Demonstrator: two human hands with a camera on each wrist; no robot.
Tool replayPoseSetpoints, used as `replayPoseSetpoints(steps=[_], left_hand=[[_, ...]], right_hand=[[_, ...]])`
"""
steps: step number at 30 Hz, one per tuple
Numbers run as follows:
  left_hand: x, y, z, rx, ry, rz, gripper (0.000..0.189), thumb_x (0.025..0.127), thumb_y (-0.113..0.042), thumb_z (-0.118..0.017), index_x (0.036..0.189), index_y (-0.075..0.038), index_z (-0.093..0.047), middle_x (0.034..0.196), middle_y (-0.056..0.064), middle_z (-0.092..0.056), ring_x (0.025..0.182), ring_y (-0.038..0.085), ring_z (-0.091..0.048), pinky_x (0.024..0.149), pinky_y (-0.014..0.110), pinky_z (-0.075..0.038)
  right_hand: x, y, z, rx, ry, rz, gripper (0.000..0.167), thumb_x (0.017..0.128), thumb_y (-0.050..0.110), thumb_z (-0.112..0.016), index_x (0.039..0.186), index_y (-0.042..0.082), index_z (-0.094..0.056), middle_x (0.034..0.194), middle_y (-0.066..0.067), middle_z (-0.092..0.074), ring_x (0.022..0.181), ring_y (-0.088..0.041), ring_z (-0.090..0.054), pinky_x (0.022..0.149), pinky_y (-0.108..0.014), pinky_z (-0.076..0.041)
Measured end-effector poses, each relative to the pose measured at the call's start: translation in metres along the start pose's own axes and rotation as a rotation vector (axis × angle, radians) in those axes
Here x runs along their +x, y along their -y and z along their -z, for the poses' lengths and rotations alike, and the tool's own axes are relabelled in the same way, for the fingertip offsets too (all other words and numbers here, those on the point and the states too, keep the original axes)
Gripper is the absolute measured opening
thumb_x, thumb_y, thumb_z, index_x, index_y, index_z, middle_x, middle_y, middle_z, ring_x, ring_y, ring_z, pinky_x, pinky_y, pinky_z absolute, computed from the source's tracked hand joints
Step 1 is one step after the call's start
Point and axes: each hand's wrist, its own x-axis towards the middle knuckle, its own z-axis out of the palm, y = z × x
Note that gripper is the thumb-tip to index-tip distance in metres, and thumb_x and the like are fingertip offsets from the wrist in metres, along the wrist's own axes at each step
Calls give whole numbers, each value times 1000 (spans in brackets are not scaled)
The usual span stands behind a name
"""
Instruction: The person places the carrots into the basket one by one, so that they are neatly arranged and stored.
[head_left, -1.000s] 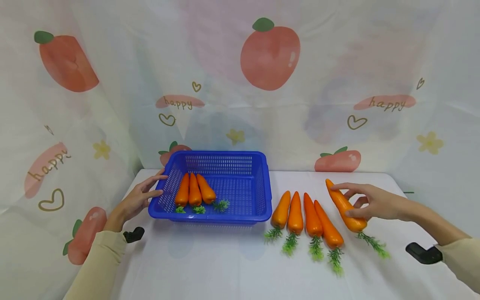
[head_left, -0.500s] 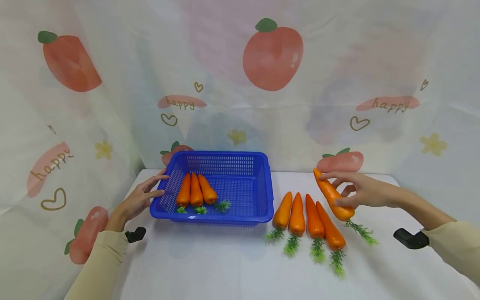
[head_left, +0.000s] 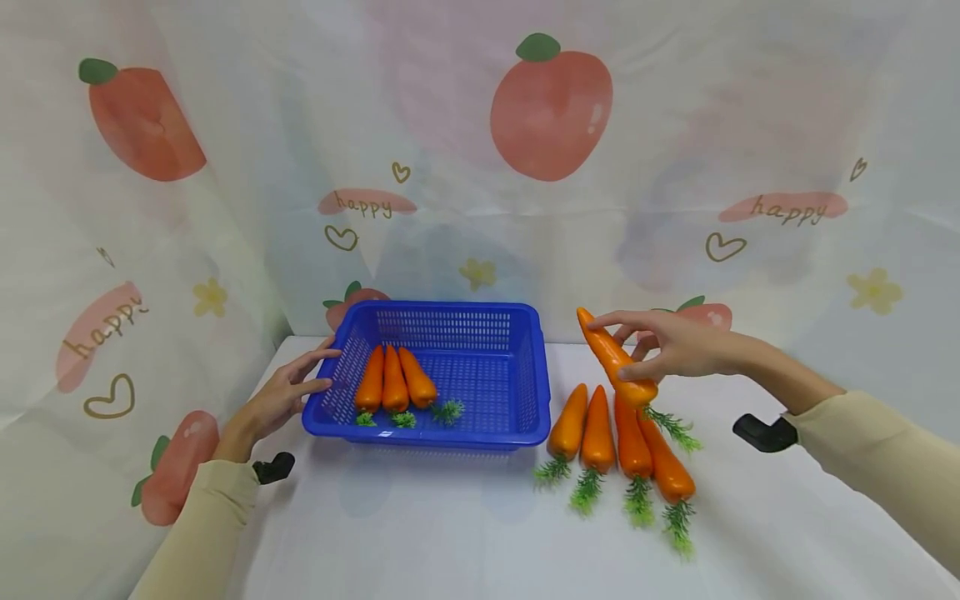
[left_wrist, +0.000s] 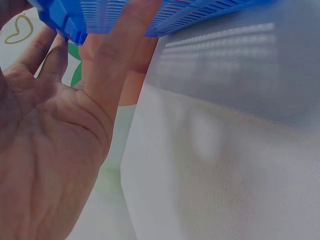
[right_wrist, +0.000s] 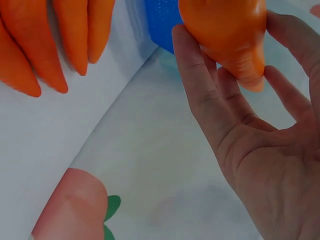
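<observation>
Right hand [head_left: 678,343] pinches a carrot [head_left: 613,360] above the counter [head_left: 420,533], near its back edge, right of the blue basket [head_left: 442,439] (tip slanting far-left, leaves [head_left: 673,427] near-right); left hand [head_left: 279,395], fingers spread, touches the basket's left rim.

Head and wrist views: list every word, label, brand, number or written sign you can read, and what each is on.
"happy": left pink patch on the printed backdrop, slanted, its ending less clear.
"happy": middle pink patch, same backdrop.
"happy": right pink patch, same backdrop.
No text is visible on the blue basket or carrots, and none shows in the wrist views.
</observation>
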Motion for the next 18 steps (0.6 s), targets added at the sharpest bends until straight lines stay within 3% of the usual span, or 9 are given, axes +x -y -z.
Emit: replayPoseSetpoints(steps=[9, 18], left_hand=[[0, 1, 1, 17, -6, 2, 57, 104, -17, -59, 157, -12, -39, 174, -4, -3, 154, 45, -11, 97, 56, -54], [1, 2, 1, 15, -9, 3, 57, 104, -17, -60, 157, -11, -40, 174, -4, -3, 154, 46, -12, 97, 58, -53]], right_hand=[[30, 15, -3, 32, 32, 58, 67, 96, 19, -74, 155, 18, -43, 136, -24, -51, 102, -34, -67, 69, -44, -64], [67, 32, -9, 23, 52, 72, 68, 95, 21, -75, 155, 20, -43, 142, -22, -49, 105, -33, -68, 73, -43, -64]])
